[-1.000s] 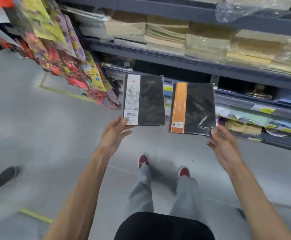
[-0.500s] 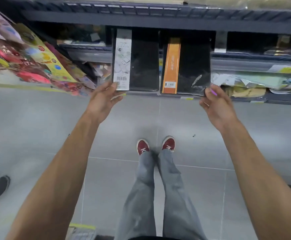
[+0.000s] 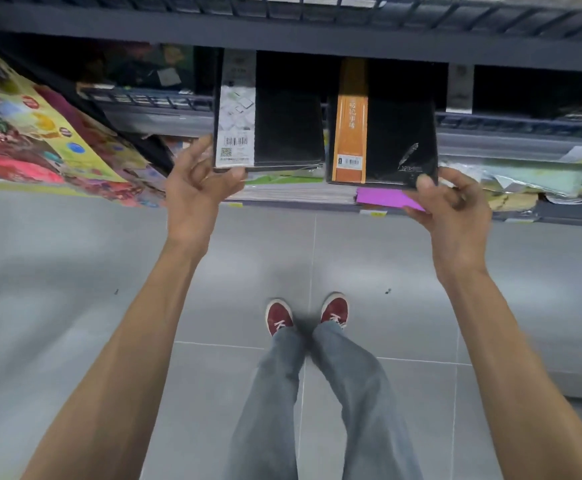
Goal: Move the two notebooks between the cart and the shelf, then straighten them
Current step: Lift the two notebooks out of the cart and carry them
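Note:
I hold two black notebooks side by side, their far ends reaching in under a dark shelf board [image 3: 289, 32]. The left notebook [image 3: 282, 126] has a white band with a barcode. My left hand [image 3: 196, 195] pinches its near left corner between thumb and fingers. The right notebook [image 3: 396, 133] has an orange band and a feather mark. My right hand [image 3: 452, 209] pinches its near right corner. Both notebooks hover above a lower shelf level; whether they rest on anything I cannot tell.
A purple pad [image 3: 386, 199] and stacked paper goods lie on the low shelf [image 3: 559, 216] below the notebooks. Colourful packaged items [image 3: 40, 140] hang at the left. Grey tiled floor [image 3: 75, 271] and my red shoes [image 3: 279, 317] lie below.
Both hands have carried the notebooks forward toward the shelf, until their far ends pass under the upper board. The view has tilted down and closed in on the shelf.

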A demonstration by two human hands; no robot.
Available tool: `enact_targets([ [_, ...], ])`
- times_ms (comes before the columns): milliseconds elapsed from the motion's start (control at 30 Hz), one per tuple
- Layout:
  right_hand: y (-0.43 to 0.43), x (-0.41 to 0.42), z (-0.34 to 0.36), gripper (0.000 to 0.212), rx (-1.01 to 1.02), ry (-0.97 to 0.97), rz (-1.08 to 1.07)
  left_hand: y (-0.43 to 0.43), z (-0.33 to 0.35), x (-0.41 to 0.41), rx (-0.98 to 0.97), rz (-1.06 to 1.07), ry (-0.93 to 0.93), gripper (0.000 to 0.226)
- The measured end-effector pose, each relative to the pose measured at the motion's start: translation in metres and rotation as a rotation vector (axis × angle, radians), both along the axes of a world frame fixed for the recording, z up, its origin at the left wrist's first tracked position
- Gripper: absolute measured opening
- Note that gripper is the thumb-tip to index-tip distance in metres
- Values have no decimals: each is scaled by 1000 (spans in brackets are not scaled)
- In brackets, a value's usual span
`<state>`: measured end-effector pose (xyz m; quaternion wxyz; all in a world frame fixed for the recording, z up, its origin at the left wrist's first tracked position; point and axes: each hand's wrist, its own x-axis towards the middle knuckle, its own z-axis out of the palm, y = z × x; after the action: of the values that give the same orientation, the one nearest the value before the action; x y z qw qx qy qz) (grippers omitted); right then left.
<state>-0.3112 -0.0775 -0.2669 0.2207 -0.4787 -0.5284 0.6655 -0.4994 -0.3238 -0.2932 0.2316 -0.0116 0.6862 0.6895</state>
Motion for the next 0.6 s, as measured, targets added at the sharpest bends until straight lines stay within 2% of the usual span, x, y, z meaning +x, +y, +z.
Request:
enact_targets([
  [133, -1, 4, -19, 45, 67, 49, 35, 7, -10, -1, -29, 44, 123, 48],
  [233, 1, -2, -30, 45, 140, 86, -4, 12, -17, -8, -67, 71, 254, 39],
  [400, 5, -17, -44, 38, 263, 194, -32, 22, -34, -23, -130, 124, 396, 42],
  [600, 18, -35, -71, 39, 346, 267, -94, 33, -59, -44, -148, 175, 543, 46],
])
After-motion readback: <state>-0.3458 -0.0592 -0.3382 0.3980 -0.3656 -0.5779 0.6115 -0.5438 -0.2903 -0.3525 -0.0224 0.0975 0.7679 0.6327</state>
